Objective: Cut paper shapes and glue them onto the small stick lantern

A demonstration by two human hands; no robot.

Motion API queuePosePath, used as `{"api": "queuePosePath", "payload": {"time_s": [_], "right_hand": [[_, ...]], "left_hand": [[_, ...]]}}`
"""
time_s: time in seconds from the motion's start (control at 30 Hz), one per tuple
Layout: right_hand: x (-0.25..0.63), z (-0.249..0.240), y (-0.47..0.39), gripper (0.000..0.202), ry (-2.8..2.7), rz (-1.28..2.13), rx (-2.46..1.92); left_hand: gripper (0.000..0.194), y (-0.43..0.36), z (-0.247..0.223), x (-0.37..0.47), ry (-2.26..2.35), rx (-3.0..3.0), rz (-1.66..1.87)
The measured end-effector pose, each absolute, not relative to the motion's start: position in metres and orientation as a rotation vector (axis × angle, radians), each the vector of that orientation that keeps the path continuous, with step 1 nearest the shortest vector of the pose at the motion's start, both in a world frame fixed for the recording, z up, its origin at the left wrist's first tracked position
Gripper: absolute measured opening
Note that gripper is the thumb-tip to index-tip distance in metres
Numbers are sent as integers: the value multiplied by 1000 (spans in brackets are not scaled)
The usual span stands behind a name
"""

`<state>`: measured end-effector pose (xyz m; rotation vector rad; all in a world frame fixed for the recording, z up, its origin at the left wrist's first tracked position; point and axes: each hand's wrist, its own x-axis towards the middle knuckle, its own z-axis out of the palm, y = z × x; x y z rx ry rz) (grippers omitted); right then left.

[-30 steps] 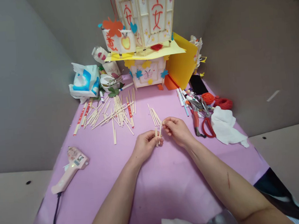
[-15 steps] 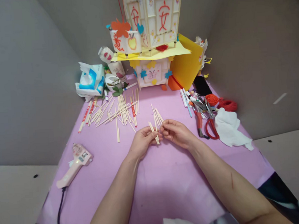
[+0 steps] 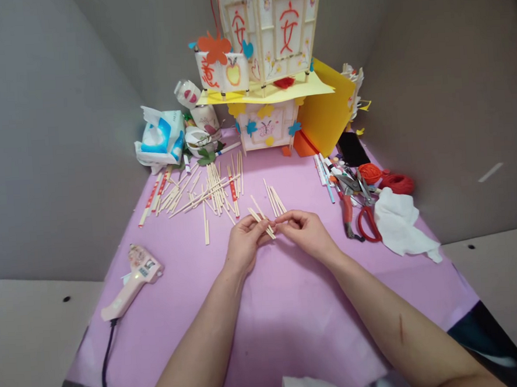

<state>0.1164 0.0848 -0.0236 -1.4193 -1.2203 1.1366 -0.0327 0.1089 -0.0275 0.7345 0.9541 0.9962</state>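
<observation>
My left hand (image 3: pixel 244 240) is closed around a few short wooden sticks (image 3: pixel 262 223), which slant up and away between thumb and fingers. My right hand (image 3: pixel 303 231) meets it at the fingertips, thumb and forefinger pinched together beside the sticks. Whether anything sits in that pinch is hidden. Just beyond the hands, several loose wooden sticks (image 3: pixel 277 201) lie side by side on the purple tabletop (image 3: pixel 283 309). A larger, crossed heap of wooden sticks (image 3: pixel 214 190) is spread farther back on the left, some in red wrappers.
A pink glue gun (image 3: pixel 130 283) with a dark cord rests at left. At the back stands a decorated paper-and-stick lantern house (image 3: pixel 265 123). Tissues (image 3: pixel 161 138) and jars are back left. Pliers (image 3: pixel 347 214), red-handled scissors (image 3: pixel 368 225), red yarn (image 3: pixel 397 182) and white cloth (image 3: pixel 393 217) lie right.
The sticks in my left hand have tilted further left. My right hand has turned and its fingers have come against the left fingertips. The whole view has shifted slightly.
</observation>
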Motion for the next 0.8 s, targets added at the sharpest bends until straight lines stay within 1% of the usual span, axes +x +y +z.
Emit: {"api": "queuePosePath", "payload": {"time_s": [0.1, 0.3, 0.57, 0.8], "right_hand": [[116, -26, 83, 21, -1340, 982, -1444], [111, -28, 80, 13, -1527, 814, -1442], [108, -36, 80, 10, -1574, 762, -1498], [103, -43, 79, 12, -1574, 701, -1510]], "left_hand": [[26, 109, -28, -30, 967, 701, 1067], [22, 108, -29, -29, 986, 713, 1108], [22, 107, -38, -27, 1021, 817, 1056], [23, 107, -40, -27, 1032, 858, 1034]]}}
